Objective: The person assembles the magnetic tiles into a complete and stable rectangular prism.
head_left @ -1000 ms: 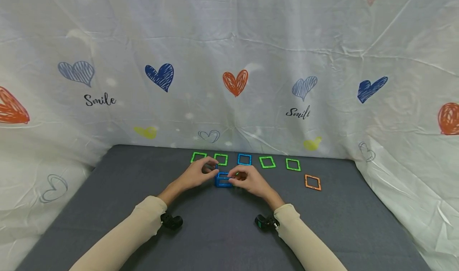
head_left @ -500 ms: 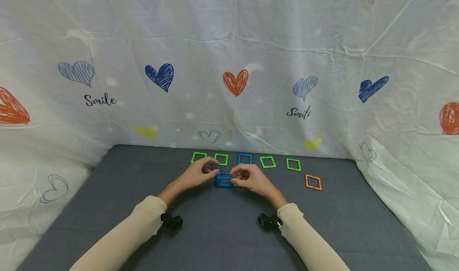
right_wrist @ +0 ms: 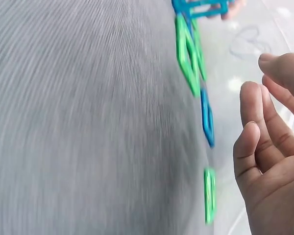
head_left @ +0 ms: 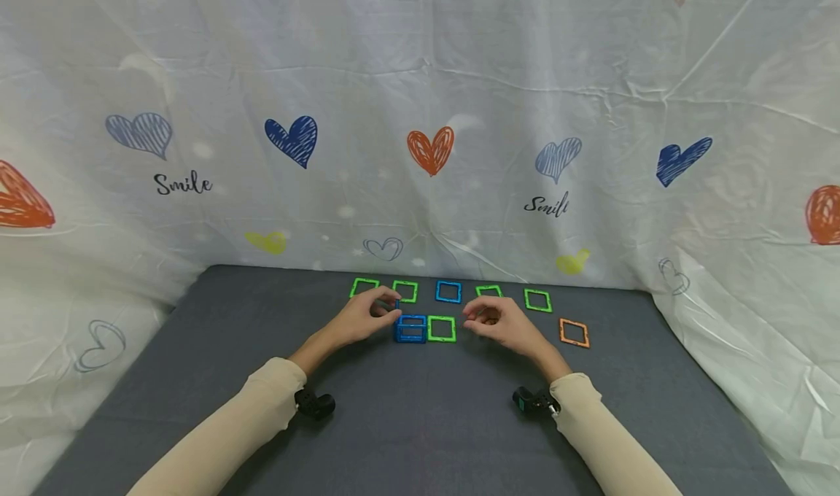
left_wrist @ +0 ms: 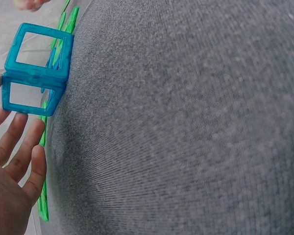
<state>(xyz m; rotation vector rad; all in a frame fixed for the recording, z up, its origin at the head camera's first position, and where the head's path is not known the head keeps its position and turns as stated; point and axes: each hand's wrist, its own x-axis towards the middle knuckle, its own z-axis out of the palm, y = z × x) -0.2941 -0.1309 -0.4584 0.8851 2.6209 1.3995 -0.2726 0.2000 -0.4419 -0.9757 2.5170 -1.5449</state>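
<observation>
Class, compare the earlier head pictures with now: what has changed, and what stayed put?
The right hand has moved right, away from the blue build, uncovering the green square beside it. The left hand stays at the blue build; the orange square lies as before.

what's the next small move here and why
I'd probably move the right grip to the back green square, partly hidden just beyond it. That grip holds nothing, and the piece looks within easy reach. The left grip has hold of the blue box, and the front green square already lies flat beside that box.
</observation>
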